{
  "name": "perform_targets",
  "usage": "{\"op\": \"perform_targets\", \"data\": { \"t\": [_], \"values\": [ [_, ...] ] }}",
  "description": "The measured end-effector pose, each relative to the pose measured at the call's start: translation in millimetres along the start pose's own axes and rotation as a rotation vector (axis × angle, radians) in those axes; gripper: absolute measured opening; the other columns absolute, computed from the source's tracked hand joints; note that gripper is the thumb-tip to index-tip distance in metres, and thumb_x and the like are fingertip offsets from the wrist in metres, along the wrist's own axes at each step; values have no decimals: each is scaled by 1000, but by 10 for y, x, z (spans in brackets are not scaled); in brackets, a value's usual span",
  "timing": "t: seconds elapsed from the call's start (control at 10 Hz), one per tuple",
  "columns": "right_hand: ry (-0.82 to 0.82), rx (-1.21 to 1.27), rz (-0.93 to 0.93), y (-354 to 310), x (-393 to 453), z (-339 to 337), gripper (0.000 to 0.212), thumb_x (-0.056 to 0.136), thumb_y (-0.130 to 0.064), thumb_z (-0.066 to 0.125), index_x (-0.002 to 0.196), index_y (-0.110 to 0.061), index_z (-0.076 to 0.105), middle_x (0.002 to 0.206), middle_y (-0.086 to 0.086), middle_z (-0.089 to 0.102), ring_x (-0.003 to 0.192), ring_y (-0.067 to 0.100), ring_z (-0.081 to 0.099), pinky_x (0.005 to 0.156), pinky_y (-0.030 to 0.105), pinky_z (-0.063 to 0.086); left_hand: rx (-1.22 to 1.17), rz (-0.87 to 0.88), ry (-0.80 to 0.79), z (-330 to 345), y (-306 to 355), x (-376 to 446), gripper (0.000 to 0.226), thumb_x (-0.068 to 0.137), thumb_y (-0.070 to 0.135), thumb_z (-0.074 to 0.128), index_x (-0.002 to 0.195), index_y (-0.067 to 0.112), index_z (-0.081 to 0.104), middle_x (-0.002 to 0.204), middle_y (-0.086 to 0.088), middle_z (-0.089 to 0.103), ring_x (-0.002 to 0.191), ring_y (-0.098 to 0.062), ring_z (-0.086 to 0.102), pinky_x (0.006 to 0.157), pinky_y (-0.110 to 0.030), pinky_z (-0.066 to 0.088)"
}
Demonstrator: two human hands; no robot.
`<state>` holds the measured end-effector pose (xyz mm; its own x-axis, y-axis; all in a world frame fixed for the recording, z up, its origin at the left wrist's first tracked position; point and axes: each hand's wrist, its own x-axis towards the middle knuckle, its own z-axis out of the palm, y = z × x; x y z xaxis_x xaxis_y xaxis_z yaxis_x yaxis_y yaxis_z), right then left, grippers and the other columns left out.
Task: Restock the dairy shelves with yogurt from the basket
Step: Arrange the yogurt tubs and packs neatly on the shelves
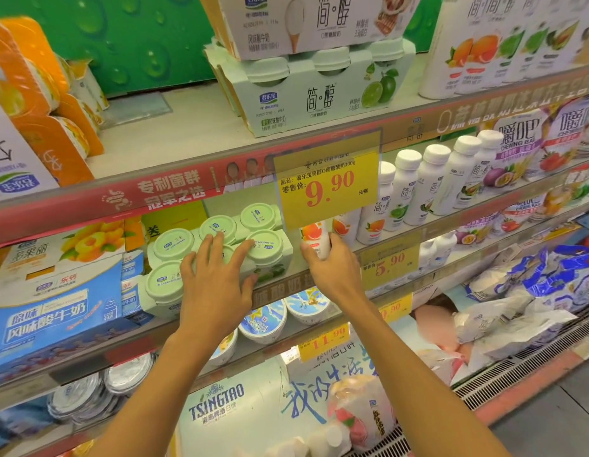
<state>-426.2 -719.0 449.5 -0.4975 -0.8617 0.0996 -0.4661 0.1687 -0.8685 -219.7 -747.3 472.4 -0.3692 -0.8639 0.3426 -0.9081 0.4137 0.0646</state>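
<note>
Far left of frame: orange multipacks (39,103) on the top shelf, a blue yogurt carton (55,308) on the shelf below, tilted toward the camera.

Centre-left, middle shelf: green cup multipack (217,249), round pale-green lids facing out. Left hand (214,282) lies flat on top of it, fingers (214,245) straight and spread across the lids, thumb down the pack's right front side. Nothing curled round anything.

Upper centre: green lime multipack (319,90) on the top shelf, with a white multipack (306,21) stacked on it.

Centre: yellow price tag (329,188) reading 9.90 hangs off the red shelf rail (121,199) and covers the upper part of the bottle behind it.

Just right of centre: right hand (332,268) grips a yogurt bottle (316,239), white with an orange fruit label, upright on the middle shelf just right of the green pack. Thumb on its left, fingers wrapped round its right side. Cap hidden by the tag.

Right of that: row of white yogurt bottles (428,189) with white caps running along the same shelf toward upper right.

Lower centre: white tubs (263,321) on the shelf under the arms, a second tag reading 11.90 below them.

Lower right: crumpled white and blue bags (534,291) in the bottom bin. Basket not in frame.
</note>
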Motion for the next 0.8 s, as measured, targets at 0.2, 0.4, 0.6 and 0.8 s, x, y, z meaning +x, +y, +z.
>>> {"op": "perform_targets", "data": {
  "t": [0.2, 0.4, 0.6, 0.8],
  "values": [
    [77, -47, -88, 38, -67, 108, 43, 90, -47, 66, 119, -21, 49, 109, -1, 61, 93, 20, 58, 77, 38, 50, 10, -3, -4, 4, -5, -2, 58, 89, 39, 64, 143, 34, 43, 155, -16, 36, 145, -36, 28, 111, -54, 22],
    [138, 12, -85, 84, -180, 197, 43, 93, -48, 64, 121, -24, 42, 106, 0, 58, 90, 19, 54, 68, 30, 37, 5, -4, -7, -1, 0, -3, 58, 89, 40, 64, 143, 35, 43, 155, -16, 36, 145, -35, 28, 111, -54, 23],
    [183, 206, -12, 118, -232, 246, 48, 91, -35, 70, 129, -24, 43, 124, -1, 58, 108, 21, 59, 83, 35, 50, 9, -8, -13, -5, -2, -4, 58, 91, 42, 61, 145, 37, 40, 157, -15, 33, 147, -33, 24, 113, -52, 22],
    [190, 150, -55, 118, -215, 237, 56, 97, -26, 62, 147, -17, 38, 146, -1, 44, 132, 18, 42, 100, 29, 37, 0, -18, -21, -19, 8, -7, 59, 91, 42, 62, 145, 38, 40, 157, -14, 32, 147, -33, 24, 113, -51, 21]
  ]
}}
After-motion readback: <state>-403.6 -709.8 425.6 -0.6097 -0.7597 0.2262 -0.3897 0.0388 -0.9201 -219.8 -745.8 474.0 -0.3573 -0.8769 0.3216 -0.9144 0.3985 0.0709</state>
